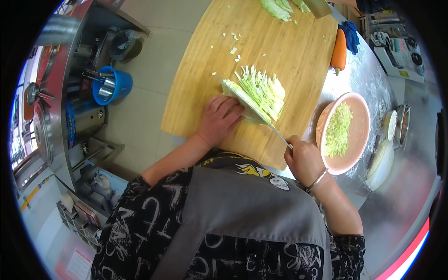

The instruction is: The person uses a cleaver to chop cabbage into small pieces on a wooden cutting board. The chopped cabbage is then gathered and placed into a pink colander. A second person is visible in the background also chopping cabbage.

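On a large wooden cutting board [196, 84], my left hand [222, 119] presses down on uncut cabbage leaves, partly hidden by the fingers and the blade. My right hand [304, 161] grips the handle of a kitchen knife [250, 103], whose blade lies slantwise against the cabbage. Shredded cabbage [264, 91] is heaped on the far side of the blade. Small cabbage bits [233, 51] are scattered farther up the board. A pink plastic basket [362, 129] holding finely chopped cabbage [337, 133] stands right of my right hand.
A carrot [339, 50] and a blue cloth [350, 36] lie beside the board's right edge. At its far end are cabbage leaves [276, 7] and another broad blade [319, 7], near another person's arm. A blue bucket [122, 85] with metal utensils stands at left.
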Demonstrator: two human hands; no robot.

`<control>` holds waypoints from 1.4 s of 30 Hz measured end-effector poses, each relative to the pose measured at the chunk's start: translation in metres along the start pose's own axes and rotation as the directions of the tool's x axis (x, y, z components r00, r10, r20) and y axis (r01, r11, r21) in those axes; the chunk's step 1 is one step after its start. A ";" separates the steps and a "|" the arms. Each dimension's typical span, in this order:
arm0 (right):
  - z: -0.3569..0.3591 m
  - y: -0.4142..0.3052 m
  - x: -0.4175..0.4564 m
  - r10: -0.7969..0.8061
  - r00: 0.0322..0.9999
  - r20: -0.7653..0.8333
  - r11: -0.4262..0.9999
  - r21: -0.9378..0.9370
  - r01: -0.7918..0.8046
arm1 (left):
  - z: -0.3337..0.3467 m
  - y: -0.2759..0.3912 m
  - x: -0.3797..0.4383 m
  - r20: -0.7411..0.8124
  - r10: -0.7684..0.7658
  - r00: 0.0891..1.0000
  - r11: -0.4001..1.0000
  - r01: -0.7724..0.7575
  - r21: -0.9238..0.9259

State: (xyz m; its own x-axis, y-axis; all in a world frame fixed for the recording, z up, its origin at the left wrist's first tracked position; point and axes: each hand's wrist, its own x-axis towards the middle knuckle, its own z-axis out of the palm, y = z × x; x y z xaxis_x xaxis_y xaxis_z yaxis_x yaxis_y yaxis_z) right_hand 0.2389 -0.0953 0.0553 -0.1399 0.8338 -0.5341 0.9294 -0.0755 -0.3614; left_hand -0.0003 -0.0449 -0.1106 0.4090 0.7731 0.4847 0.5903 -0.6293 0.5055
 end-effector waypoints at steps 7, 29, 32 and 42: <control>0.003 -0.007 0.019 0.045 0.998 0.033 0.997 -0.065 -0.043 | -0.001 -0.001 0.004 -0.002 -0.011 1.000 1.000 0.011 -0.024; -0.005 0.001 -0.004 -0.072 0.996 -0.053 0.997 -0.010 0.072 | -0.006 0.003 -0.001 -0.008 -0.034 0.999 0.999 0.034 -0.008; -0.004 -0.004 -0.002 -0.065 0.998 -0.016 0.997 -0.045 0.064 | -0.004 0.002 -0.001 -0.008 -0.045 0.999 0.999 0.045 -0.022; 0.025 -0.014 0.044 -0.017 1.000 -0.001 0.997 -0.072 0.017 | -0.009 0.000 0.004 -0.013 -0.004 1.000 1.000 0.003 -0.019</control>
State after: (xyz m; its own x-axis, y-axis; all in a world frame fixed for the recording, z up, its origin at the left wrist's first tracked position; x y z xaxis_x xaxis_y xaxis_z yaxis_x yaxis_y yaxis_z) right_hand 0.2113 -0.0714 0.0180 -0.1554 0.8356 -0.5269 0.9489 -0.0220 -0.3148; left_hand -0.0051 -0.0431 -0.1021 0.3981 0.7743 0.4920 0.5785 -0.6281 0.5204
